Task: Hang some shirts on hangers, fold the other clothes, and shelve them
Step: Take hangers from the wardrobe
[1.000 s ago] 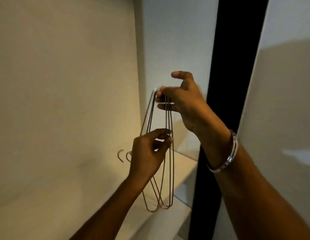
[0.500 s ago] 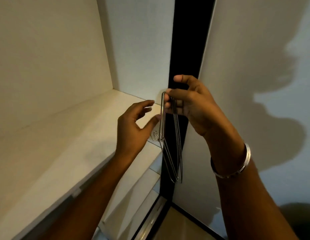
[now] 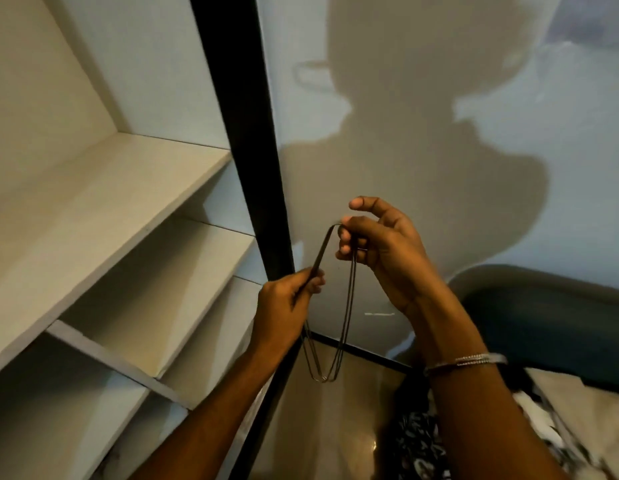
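Pale wall (image 3: 439, 98) ahead, person's shadow cast on it. White shelves (image 3: 103, 202) at left, stepped tiers, dark vertical frame (image 3: 245, 133) along their right edge. Dark rounded furniture piece (image 3: 550, 327) lower right, identity unclear. Right hand (image 3: 380, 247) raised before wall, fingers curled round top of wire hangers (image 3: 349, 306), thumb lifted free. Left hand (image 3: 283, 306) lower, pinching one hanger wire. Hangers dangle between hands, bunched, in front of wall beside frame. Metal bracelet (image 3: 467, 361) on right wrist.
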### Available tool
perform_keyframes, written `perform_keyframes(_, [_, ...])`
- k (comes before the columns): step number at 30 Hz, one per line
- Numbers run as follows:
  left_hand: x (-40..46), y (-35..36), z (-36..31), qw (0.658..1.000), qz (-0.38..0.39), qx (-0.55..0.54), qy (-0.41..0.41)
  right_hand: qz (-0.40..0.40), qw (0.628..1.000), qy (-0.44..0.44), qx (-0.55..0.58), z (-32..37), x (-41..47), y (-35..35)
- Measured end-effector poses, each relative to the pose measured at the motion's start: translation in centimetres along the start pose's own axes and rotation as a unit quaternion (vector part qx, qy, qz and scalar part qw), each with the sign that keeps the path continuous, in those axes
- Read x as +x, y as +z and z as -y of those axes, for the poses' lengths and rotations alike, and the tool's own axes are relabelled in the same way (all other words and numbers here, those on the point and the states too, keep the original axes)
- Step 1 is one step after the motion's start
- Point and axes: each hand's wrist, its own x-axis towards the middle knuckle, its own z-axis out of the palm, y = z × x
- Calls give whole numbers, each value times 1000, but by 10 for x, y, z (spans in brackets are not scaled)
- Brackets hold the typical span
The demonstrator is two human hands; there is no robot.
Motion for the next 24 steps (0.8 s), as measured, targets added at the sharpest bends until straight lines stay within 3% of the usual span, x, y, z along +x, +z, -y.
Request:
perform_keyframes(7, [-48, 26, -14, 996, 74, 32, 23, -148, 974, -58, -162, -44, -86, -30])
perform_keyframes(14, [-91, 29, -21, 967, 195, 80, 143, -254, 938, -33, -232, -55, -191, -26])
perform_keyframes(17, [-131, 27, -28, 944, 245, 84, 204, -328, 874, -6, -358, -72, -247, -11])
perform_keyframes(21, [-188, 34, -37, 905, 348, 4, 246, -429, 741, 59, -513, -103, -340, 11])
perform_keyframes(24, [-227, 46, -47, 851, 415, -32, 319, -459, 626, 120, -619, -119, -410, 32])
